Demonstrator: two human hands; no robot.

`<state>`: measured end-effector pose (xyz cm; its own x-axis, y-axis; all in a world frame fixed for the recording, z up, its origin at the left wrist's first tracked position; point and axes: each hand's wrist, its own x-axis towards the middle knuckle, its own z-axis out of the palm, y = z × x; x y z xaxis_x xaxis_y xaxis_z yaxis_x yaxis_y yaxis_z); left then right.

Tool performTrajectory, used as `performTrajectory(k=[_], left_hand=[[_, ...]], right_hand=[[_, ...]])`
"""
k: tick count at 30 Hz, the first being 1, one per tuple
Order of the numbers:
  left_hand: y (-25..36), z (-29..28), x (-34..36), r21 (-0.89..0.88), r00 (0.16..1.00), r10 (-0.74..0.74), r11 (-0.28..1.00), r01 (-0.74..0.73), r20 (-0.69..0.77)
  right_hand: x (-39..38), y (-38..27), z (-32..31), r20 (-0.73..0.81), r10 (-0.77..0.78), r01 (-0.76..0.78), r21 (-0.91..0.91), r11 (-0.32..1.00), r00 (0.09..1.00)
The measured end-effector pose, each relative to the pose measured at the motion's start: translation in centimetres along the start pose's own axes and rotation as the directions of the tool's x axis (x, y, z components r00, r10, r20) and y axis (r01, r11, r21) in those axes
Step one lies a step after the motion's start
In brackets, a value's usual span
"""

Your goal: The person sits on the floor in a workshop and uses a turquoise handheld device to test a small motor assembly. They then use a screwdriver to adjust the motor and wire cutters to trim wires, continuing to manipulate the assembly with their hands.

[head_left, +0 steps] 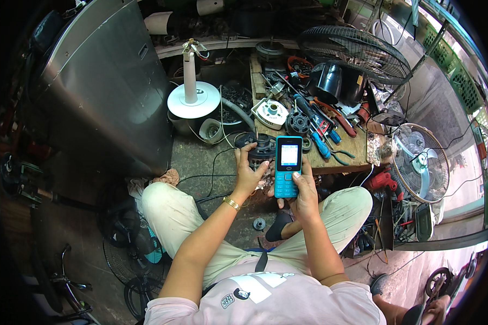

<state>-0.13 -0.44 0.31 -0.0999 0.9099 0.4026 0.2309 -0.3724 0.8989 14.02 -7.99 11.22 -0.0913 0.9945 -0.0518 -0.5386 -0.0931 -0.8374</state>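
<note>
My right hand (305, 194) holds up a blue keypad phone (284, 183), its thumb lying on the keys. The phone's small screen is lit. To its left, my left hand (248, 172) has its fingers and thumb curled about a dark fan motor (262, 145) with a thin upright shaft. The motor sits just in front of the wooden bench corner, and the phone covers part of its right side. What supports the motor from below is hidden.
The wooden bench (358, 146) carries a white motor housing (271, 112), pliers (341, 157), screwdrivers and a black fan guard (355, 53). A white fan stand (190, 89) stands ahead left, beside a large metal panel (106, 81). A red drill (382, 181) and round fan (421, 162) are right.
</note>
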Motion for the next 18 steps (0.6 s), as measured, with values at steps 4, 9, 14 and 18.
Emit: performTrajectory(k=[4, 9, 14, 18], left_hand=[[-0.08, 0.01, 0.00, -0.006, 1.000, 0.002, 1.000, -0.002, -0.006], [0.05, -0.20, -0.07, -0.042, 0.997, -0.063, 0.997, 0.065, 0.052], [0.01, -0.11, -0.05, -0.033, 0.998, -0.049, 0.998, 0.051, 0.046], [-0.13, -0.17, -0.04, -0.046, 0.996, -0.067, 0.997, 0.070, 0.051]], right_hand=[[-0.05, -0.21, 0.23, 0.007, -0.006, 0.006, -0.021, 1.000, 1.000], [-0.02, 0.10, 0.03, 0.020, -0.028, 0.029, -0.070, 0.997, 0.999], [0.00, 0.07, 0.00, -0.001, -0.023, 0.023, -0.028, 0.999, 1.000], [-0.05, -0.10, 0.34, -0.018, -0.015, 0.015, -0.021, 1.000, 1.000]])
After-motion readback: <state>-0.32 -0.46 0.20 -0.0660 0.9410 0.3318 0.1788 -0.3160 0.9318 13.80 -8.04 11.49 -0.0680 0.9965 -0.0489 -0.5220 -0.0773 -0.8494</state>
